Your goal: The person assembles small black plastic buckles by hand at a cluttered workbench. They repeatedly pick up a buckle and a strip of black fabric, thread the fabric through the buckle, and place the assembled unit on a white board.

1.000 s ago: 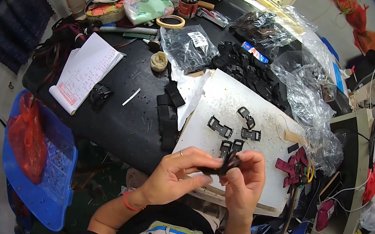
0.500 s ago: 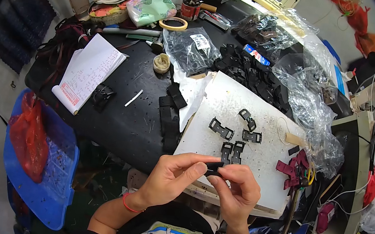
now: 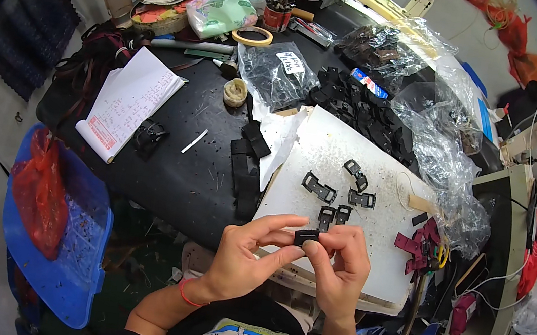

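Turned broadside since half a second ago: small black piece [image 3: 306, 238], apparently unfinished, pinched between left hand [image 3: 240, 252] and right hand [image 3: 342, 265]; five black buckles [image 3: 361, 199] laid just beyond the hands, black heap [image 3: 363, 115] farther out, untouched.

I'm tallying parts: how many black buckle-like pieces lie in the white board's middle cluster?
5: top piece, left piece, right piece, lower left piece, lower right piece. Some may be hidden.

small black piece [image 3: 305, 237], held slightly tilted
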Demonstrator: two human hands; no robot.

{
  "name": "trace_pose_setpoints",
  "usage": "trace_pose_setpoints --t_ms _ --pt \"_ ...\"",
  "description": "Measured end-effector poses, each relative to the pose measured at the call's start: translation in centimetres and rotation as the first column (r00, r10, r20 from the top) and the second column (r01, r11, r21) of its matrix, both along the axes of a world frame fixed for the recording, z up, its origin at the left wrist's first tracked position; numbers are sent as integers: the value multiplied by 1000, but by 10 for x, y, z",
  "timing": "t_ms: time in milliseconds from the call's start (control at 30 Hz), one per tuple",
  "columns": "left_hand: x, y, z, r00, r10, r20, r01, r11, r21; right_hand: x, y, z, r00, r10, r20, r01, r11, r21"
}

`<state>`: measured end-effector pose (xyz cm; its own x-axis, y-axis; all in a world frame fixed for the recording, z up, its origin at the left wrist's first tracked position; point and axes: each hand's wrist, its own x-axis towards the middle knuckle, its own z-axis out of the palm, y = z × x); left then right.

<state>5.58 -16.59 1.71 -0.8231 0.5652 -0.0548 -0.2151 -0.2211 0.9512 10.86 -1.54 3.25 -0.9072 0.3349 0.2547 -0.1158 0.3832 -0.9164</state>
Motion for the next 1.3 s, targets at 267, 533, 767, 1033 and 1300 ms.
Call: trace_pose_setpoints --t_ms 267,533,767,1033,1300 --pt "-13 -4 -8 904 -83 419 36 992 120 -1 -4 -4 960 247 -134 -113 774 623" --pt "-1 2 -12 987 16 161 -17 1000 8 -10 4 -2 994 107 4 -107 984 145" --pt "2 7 -16 997 11 79 -12 1000 24 -9 0 -7 988 144 53 -142 989 -35" --pt "5 8 -14 997 3 77 -1 999 -33 -5 -1 -28 989 140 55 -120 956 -268" --pt "9 14 -21 973 127 -192 -164 968 -192 -17 -27 -30 987 -146 -68 157 966 205"
